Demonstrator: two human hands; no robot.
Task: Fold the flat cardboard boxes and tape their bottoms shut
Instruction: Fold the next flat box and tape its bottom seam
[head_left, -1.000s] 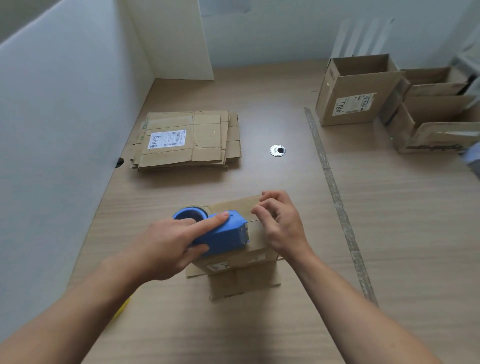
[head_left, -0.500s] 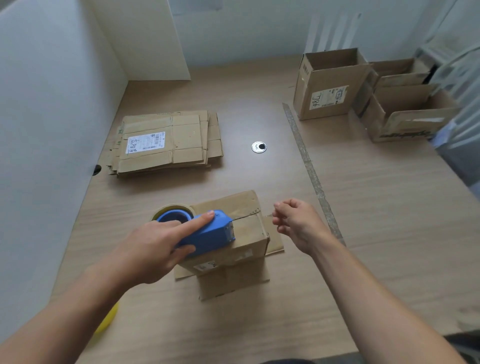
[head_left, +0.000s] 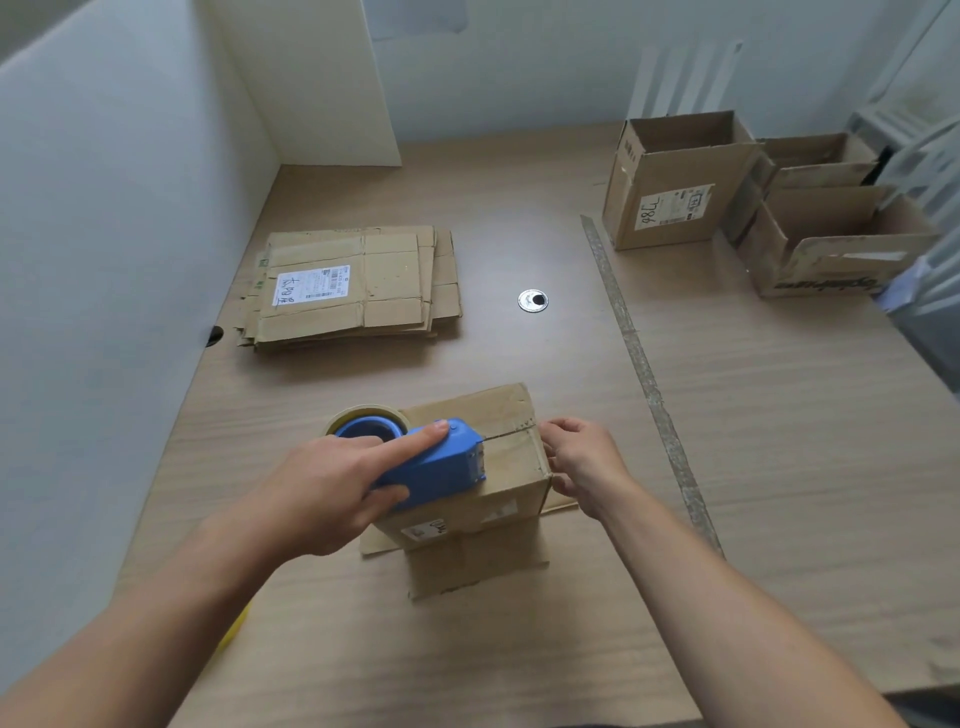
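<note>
A small cardboard box stands bottom-up in the middle of the desk, its lower flaps splayed flat on the wood. My left hand grips a blue tape dispenser with a yellowish tape roll, resting on the box's closed bottom along the seam; my index finger lies straight along its top. My right hand is at the box's right edge, fingers and thumb curled round that upper corner. A stack of flat cardboard boxes with a white label lies at the back left.
Three folded open boxes stand at the back right. A grey strip runs across the desk right of the box. A round cable grommet is behind it. White partition on the left; something yellow under my left forearm.
My right hand lifted off the box top, swung out to the right, then came back to the box's right edge. The dispenser stayed on the box in my left hand.
</note>
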